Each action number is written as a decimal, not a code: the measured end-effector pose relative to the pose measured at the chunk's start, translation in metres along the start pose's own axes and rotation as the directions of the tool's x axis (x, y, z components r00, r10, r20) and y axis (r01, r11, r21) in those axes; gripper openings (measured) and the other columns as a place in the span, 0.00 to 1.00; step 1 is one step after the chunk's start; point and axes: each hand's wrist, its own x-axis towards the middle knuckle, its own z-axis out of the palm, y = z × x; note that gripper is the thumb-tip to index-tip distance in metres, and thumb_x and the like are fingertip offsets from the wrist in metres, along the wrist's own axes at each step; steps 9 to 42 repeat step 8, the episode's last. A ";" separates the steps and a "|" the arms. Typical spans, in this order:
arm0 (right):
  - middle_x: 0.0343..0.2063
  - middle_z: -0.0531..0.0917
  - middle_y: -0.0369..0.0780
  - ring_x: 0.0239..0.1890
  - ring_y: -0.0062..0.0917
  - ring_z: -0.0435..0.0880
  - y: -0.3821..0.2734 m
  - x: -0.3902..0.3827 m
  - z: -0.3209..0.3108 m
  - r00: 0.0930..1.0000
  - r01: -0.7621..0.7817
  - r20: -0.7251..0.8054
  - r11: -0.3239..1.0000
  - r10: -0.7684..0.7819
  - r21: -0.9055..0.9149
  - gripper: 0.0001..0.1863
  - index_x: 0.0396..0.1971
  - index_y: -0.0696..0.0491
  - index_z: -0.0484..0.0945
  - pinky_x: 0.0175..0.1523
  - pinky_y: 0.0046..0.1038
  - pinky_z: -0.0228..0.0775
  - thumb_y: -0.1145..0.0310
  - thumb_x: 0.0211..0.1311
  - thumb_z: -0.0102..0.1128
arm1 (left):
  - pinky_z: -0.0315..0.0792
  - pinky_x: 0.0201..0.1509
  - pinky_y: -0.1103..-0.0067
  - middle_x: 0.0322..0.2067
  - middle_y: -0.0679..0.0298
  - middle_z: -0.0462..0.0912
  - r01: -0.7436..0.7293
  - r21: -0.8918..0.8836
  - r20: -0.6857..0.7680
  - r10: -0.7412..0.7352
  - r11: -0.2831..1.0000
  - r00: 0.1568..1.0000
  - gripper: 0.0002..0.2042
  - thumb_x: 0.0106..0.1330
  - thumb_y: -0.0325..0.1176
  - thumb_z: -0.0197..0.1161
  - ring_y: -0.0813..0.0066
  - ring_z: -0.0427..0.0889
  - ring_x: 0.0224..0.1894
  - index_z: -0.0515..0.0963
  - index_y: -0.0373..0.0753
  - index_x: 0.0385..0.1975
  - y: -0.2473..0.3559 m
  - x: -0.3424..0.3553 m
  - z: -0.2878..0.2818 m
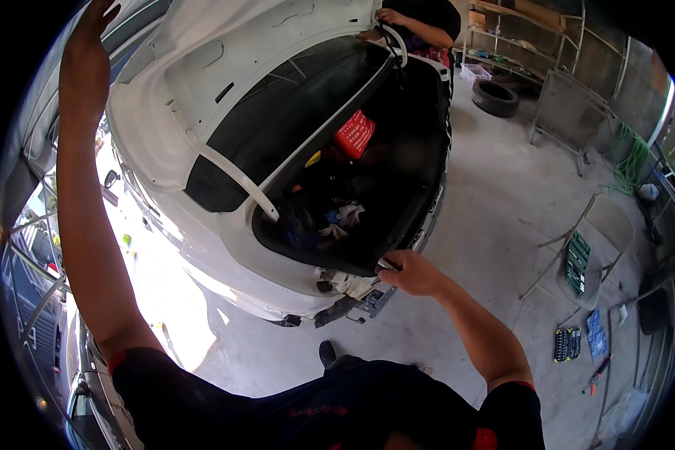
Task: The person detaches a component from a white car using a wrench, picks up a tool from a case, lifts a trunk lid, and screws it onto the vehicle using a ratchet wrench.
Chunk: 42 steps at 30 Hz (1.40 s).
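Observation:
A white car (pixel 232 262) stands before me with its trunk lid (pixel 154 112) raised. My left hand (pixel 90 34) reaches up beside the lid at the upper left; the frame's edge cuts off most of its fingers. At the near corner of the open trunk (pixel 397 180), my right hand (pixel 412 273) is closed against the black-edged rim. A small pale, shiny bit shows at its fingertips, too small to name. Below that hand, the rear corner lacks its cover, baring brackets (pixel 337 307). In the trunk lie a red box (pixel 355 135) and crumpled white cloth (pixel 347 216).
Across the trunk, another person's hand (pixel 388 16) touches the lid hinge. A tire (pixel 495 99) lies near shelving (pixel 517 45). To the right are a folding chair (pixel 607 225) holding a green tool case (pixel 575 262), a socket set (pixel 567 345) and a blue packet (pixel 597 335).

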 end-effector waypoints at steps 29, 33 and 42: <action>0.24 0.83 0.36 0.29 0.23 0.80 0.170 -0.034 -0.072 0.965 -0.261 0.047 0.965 0.259 0.019 0.15 0.34 0.56 0.84 0.38 0.30 0.71 0.57 0.64 0.64 | 0.54 0.78 0.59 0.69 0.52 0.71 0.363 -0.066 -0.147 -0.369 0.930 0.918 0.39 0.73 0.64 0.47 0.54 0.70 0.71 0.66 0.39 0.73 0.072 0.000 0.113; 0.24 0.83 0.36 0.29 0.23 0.80 0.170 -0.034 -0.072 0.965 -0.261 0.047 0.965 0.259 0.019 0.15 0.34 0.56 0.84 0.38 0.30 0.71 0.57 0.64 0.64 | 0.54 0.78 0.59 0.69 0.52 0.71 0.363 -0.066 -0.147 -0.369 0.930 0.918 0.39 0.73 0.64 0.47 0.54 0.70 0.71 0.66 0.39 0.73 0.072 0.000 0.113; 0.24 0.83 0.36 0.29 0.23 0.80 0.170 -0.034 -0.072 0.965 -0.261 0.047 0.965 0.259 0.019 0.15 0.34 0.56 0.84 0.38 0.30 0.71 0.57 0.64 0.64 | 0.54 0.78 0.59 0.69 0.52 0.71 0.363 -0.066 -0.147 -0.369 0.930 0.918 0.39 0.73 0.64 0.47 0.54 0.70 0.71 0.66 0.39 0.73 0.072 0.000 0.113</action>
